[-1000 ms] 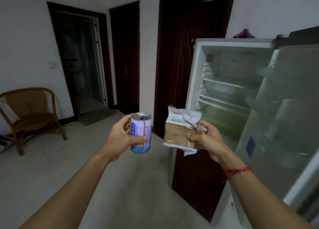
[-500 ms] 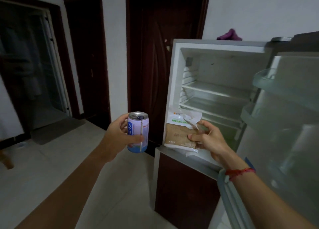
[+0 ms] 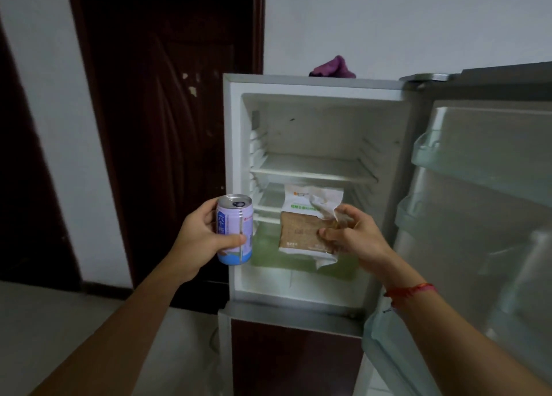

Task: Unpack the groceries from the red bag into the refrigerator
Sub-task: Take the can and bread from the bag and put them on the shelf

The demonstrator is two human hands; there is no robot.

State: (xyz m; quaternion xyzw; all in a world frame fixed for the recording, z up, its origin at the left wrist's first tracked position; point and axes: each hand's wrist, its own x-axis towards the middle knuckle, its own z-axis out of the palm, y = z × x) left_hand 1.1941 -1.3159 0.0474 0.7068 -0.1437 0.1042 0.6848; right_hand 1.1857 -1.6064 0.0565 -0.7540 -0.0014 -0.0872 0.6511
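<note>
The person stands before the refrigerator, whose upper door is swung open to the right, showing white wire-edged shelves and a green-tinted crisper cover at the bottom of the compartment. The left hand is wrapped around a pale purple and blue drink can, fingers behind it and thumb pressed across the front, holding it upright just left of the refrigerator's open frame. The right hand pinches the right edge of a white packet with a brown slab showing through its window, thumb on the front and fingers curled behind. The packet hangs in front of the lower shelf and the crisper cover; whether it is already inside the compartment cannot be told. A red string bracelet circles the right wrist. A purple cloth lies on top of the refrigerator, and a dark wooden door stands behind to the left.
</note>
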